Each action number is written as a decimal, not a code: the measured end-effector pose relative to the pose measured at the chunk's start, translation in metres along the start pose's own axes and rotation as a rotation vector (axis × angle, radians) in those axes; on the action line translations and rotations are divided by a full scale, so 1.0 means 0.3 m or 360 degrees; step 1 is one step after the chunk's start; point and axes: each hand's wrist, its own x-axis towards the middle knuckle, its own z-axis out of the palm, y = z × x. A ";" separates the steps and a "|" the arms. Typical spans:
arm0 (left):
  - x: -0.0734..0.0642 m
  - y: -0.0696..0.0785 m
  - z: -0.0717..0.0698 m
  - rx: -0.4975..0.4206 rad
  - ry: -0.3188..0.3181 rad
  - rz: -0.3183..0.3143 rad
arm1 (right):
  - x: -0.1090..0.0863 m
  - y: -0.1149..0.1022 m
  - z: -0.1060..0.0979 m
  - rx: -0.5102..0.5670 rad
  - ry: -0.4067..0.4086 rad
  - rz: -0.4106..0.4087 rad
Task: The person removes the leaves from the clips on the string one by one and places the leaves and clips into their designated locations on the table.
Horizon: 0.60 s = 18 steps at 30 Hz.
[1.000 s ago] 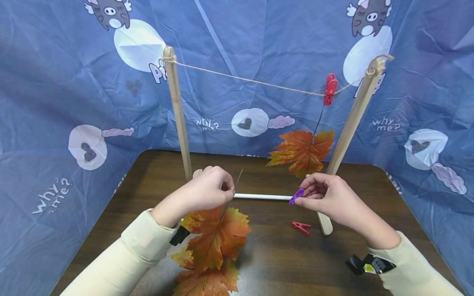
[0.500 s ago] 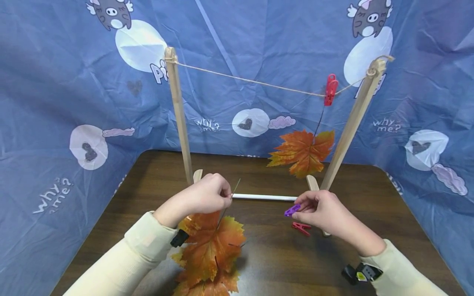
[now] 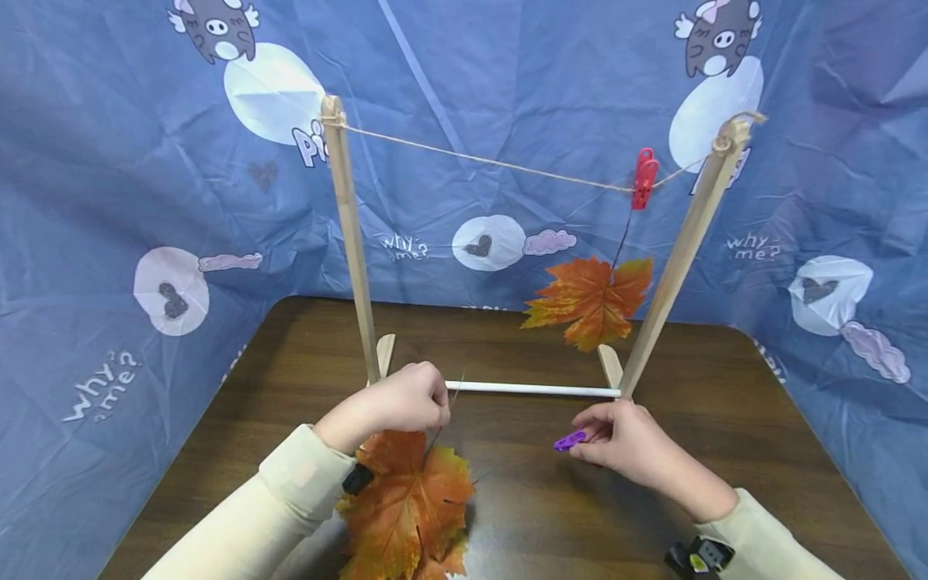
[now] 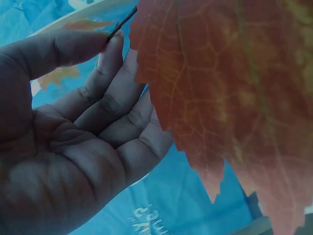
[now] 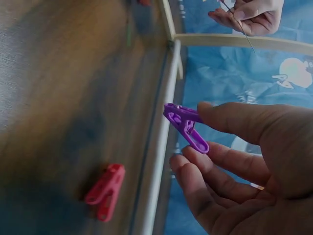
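In the head view my left hand (image 3: 406,399) pinches the thin stem of an orange artificial maple leaf (image 3: 406,511), which hangs below the fingers. Seen from the left wrist, the leaf (image 4: 220,83) fills the right side and thumb and forefinger meet on its dark stem (image 4: 121,24). A purple clothespin (image 3: 569,441) is held between the thumb and fingers of my right hand (image 3: 627,439), over the table's right half. A second, red clothespin (image 5: 106,192) lies on the table in the right wrist view; the right hand hides it in the head view.
Two wooden posts (image 3: 350,242) carry a sagging twine line (image 3: 486,159). Clipped to it near the right post (image 3: 685,258) is a red clothespin (image 3: 644,179) with a hanging maple leaf (image 3: 594,302). A white rod (image 3: 532,390) joins the posts low down. More leaf (image 3: 442,564) shows at the front.
Both hands have come down and nearer the table's front, the left with the leaf, the right with the purple clothespin. The right hand now covers the loose red clothespin in the head view.
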 end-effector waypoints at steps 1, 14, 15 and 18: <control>0.003 -0.005 0.009 -0.0017 -0.0021 -0.0020 | -0.002 0.008 0.006 -0.0006 -0.0012 0.0001; 0.006 -0.049 0.063 -0.0109 -0.0083 -0.0172 | -0.021 0.054 0.048 -0.0099 -0.0055 0.0050; 0.007 -0.054 0.067 -0.0121 -0.0095 -0.0188 | -0.020 0.057 0.052 -0.0108 -0.0047 0.0049; 0.010 -0.068 0.081 -0.0191 -0.0137 -0.0239 | -0.021 0.064 0.060 -0.0153 -0.0015 0.0066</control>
